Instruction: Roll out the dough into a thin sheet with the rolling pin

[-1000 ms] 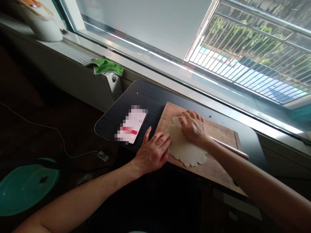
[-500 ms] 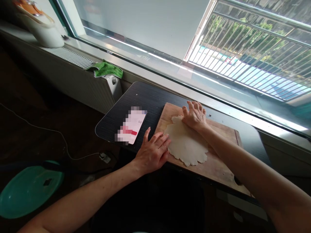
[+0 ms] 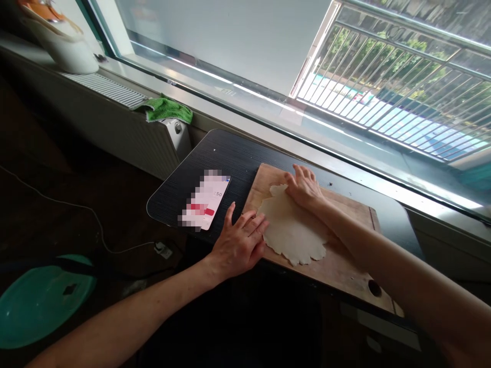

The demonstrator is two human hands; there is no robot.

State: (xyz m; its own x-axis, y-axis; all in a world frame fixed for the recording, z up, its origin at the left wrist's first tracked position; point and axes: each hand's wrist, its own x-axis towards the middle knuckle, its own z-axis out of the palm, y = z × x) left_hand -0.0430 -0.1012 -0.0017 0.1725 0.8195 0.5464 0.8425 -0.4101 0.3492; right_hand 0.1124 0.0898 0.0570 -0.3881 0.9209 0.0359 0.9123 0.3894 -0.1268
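Observation:
A flat, pale sheet of dough (image 3: 293, 225) with a ragged edge lies on a wooden cutting board (image 3: 345, 255). My left hand (image 3: 240, 243) rests at the board's left edge, its fingers stretched out and the fingertips at the dough's left rim. At the dough's far edge, my right hand (image 3: 305, 186) presses palm down, with its fingers spread over the board. Neither hand grips anything. Part of the dough and board is hidden under my right hand and forearm.
A phone (image 3: 205, 202) with a lit screen lies on the dark table (image 3: 226, 153), left of the board. Behind the table runs the window sill (image 3: 264, 128). A green cloth (image 3: 166, 109) hangs over the radiator (image 3: 153, 138). Low on the left is a teal basin (image 3: 42, 301).
My right hand has shifted very slightly at the dough's far edge, and its forearm has moved so the board's hole shows fully. The left hand stays in place.

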